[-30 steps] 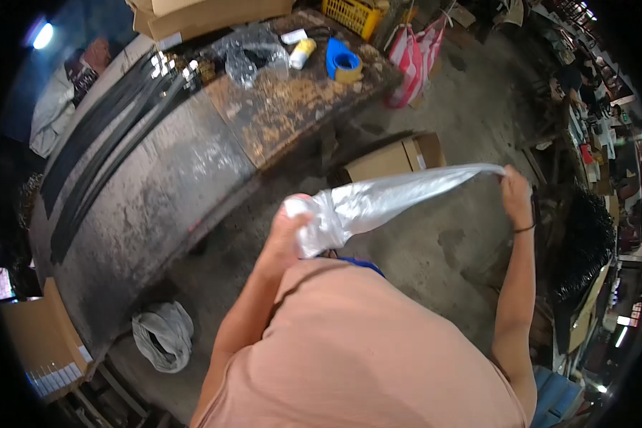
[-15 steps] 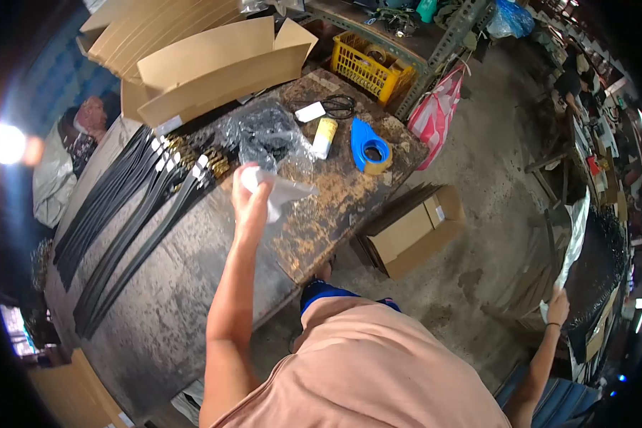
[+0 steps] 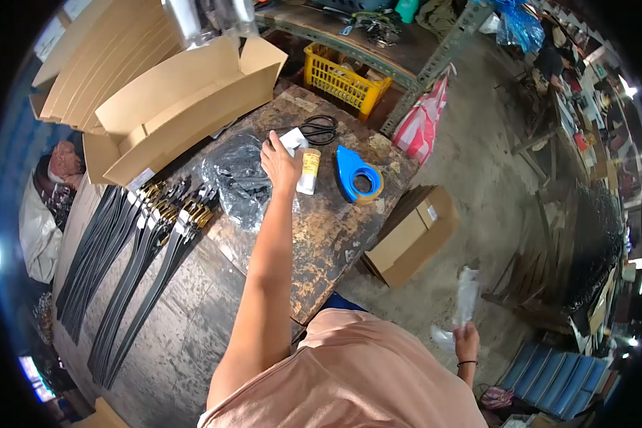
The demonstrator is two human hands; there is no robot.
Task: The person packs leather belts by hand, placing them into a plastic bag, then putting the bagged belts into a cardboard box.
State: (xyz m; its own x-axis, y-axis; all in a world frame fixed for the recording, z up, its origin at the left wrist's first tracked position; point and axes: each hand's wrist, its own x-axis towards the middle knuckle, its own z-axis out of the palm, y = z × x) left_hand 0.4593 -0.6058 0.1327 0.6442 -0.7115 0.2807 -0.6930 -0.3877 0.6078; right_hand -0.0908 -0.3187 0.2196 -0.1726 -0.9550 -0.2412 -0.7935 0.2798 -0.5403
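My left hand (image 3: 281, 164) is over the worktable, its fingers loosely apart, beside a small white box (image 3: 291, 138) and a yellow-and-white bottle (image 3: 309, 171). Translucent plastic shows at its right edge; the hand's underside is hidden. A crumpled clear plastic bag with dark contents (image 3: 235, 178) lies just left of that hand. On the right, away from the table, my right hand (image 3: 467, 342) is closed around a long clear plastic sleeve (image 3: 466, 296), which stands up from the fist. Bundles of black straps with brass-coloured ends (image 3: 132, 271) lie on the table to the left.
A blue tape dispenser (image 3: 357, 175) and a coiled black cable (image 3: 319, 129) are on the table (image 3: 192, 314). An open cardboard box (image 3: 185, 107) stands behind. Another carton (image 3: 414, 235) is on the floor. A yellow crate (image 3: 346, 78) sits under a metal shelf.
My left hand has moved right and farther over the table, and the plastic it gripped is mostly hidden or let go. My right hand has swung inward with the plastic sleeve. The view has shifted.
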